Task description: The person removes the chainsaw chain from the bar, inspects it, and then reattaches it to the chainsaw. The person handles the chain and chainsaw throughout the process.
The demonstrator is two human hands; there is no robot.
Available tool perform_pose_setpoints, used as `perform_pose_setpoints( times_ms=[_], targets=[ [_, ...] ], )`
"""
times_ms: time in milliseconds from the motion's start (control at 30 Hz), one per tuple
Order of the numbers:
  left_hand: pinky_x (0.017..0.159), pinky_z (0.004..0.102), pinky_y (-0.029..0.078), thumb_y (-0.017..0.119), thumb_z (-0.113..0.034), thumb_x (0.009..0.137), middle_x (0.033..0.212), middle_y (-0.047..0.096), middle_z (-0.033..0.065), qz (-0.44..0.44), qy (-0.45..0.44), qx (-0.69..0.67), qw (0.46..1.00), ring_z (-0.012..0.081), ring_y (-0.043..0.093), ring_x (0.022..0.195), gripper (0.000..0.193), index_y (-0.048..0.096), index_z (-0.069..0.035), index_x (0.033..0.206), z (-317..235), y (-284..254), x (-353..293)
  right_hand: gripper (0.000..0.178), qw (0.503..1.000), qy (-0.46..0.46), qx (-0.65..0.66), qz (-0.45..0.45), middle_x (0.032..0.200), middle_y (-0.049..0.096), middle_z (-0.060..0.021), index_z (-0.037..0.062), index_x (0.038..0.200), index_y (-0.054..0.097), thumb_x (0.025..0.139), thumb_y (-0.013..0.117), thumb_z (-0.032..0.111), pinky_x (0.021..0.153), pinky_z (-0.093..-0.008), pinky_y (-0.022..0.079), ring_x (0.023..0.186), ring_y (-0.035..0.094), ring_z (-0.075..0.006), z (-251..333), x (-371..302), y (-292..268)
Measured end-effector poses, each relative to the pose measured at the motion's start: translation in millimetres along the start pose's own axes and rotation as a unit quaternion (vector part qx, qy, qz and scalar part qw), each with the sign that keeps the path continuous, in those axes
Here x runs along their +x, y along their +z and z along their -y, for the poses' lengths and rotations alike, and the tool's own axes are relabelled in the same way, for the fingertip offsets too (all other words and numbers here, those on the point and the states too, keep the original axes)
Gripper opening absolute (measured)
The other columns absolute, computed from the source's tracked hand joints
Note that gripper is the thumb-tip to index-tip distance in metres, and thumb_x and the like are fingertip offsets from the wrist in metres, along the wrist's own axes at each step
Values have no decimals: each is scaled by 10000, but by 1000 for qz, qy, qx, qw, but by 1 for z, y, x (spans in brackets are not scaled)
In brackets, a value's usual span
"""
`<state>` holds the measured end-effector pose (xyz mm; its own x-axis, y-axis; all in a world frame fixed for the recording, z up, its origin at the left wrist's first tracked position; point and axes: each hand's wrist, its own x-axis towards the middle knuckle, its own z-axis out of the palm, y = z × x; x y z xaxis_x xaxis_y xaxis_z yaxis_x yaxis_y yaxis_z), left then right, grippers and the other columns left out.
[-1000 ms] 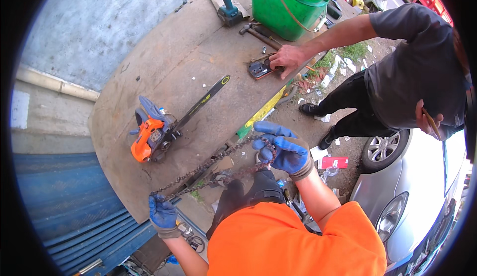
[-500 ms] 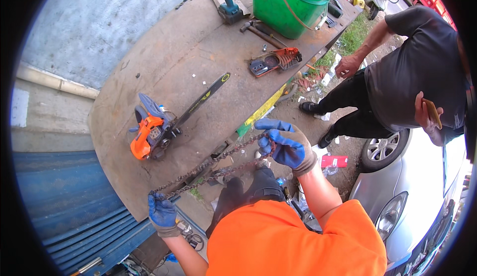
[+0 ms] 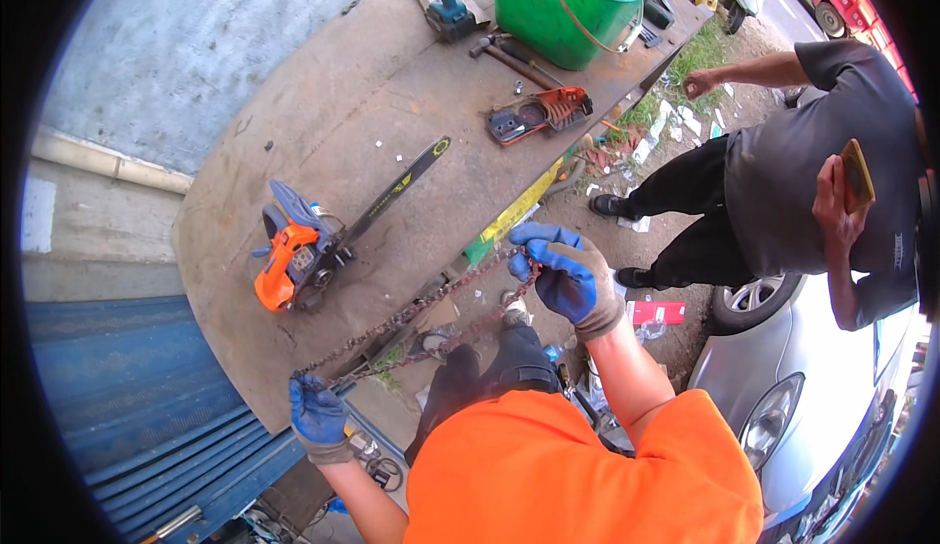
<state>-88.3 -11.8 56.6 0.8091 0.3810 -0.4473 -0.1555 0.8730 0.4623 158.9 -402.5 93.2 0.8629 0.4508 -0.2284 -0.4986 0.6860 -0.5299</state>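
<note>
A dark saw chain [image 3: 403, 315] is stretched as a long loop between my two gloved hands, over the near edge of the table. My left hand [image 3: 319, 413], in a blue and grey glove, is closed on the chain's left end. Higher and to the right, my right hand [image 3: 568, 275] pinches the other end with bent fingers. Beyond the chain, an orange and grey chainsaw [image 3: 294, 255] lies on the table, its bare guide bar [image 3: 399, 189] pointing to the far right. An orange and black saw cover [image 3: 540, 115] lies apart from it near the table's right edge.
On the brown table [image 3: 323, 113] stand a cordless drill [image 3: 446, 0] and a green bucket [image 3: 563, 15], with a hammer [image 3: 514, 62] beside them. To the right, a person [image 3: 822, 172] holds a phone [image 3: 858, 174] near a silver car [image 3: 754, 378]. Blue slatted metal [image 3: 127, 378] borders the left.
My right hand has shifted slightly up and changed its finger grip on the chain. My left hand stays nearly still. The person at right has swung an arm outward and raised the phone.
</note>
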Motion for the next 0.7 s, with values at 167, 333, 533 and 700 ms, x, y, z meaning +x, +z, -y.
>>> perform_pose_setpoints(
  times_ms=[167,333,533,700],
  targets=[
    [686,283,544,466,-227,1020,1083,720,90,5,-4,13,1000,192,677,964,294,677,-73,1154,0,0,-1,312,999,16,5,-37,965,662,-124,-102,1178,595,911,582,58,806,-336,493,857,627,-225,1,-3,2],
    [690,289,542,493,-229,1008,1109,717,77,13,-7,27,1000,180,683,966,284,673,-82,1171,-2,-6,-4,295,1000,18,24,-5,1058,679,-147,-88,1173,605,917,573,55,817,-314,510,886,659,-217,-2,-4,-11],
    [688,290,547,496,-213,1008,1080,719,88,5,-8,17,1000,188,677,957,274,669,-72,1167,3,7,-8,294,999,25,28,-13,981,685,-146,-88,1178,600,927,562,60,778,-309,506,850,652,-209,1,-6,-9],
    [697,308,566,507,-176,1003,1095,708,109,21,-5,36,999,221,678,968,251,657,-70,1175,2,7,-10,283,998,19,36,-54,917,681,-150,-84,1168,599,931,551,64,702,-298,482,780,618,-194,3,-5,-7]
  ],
)
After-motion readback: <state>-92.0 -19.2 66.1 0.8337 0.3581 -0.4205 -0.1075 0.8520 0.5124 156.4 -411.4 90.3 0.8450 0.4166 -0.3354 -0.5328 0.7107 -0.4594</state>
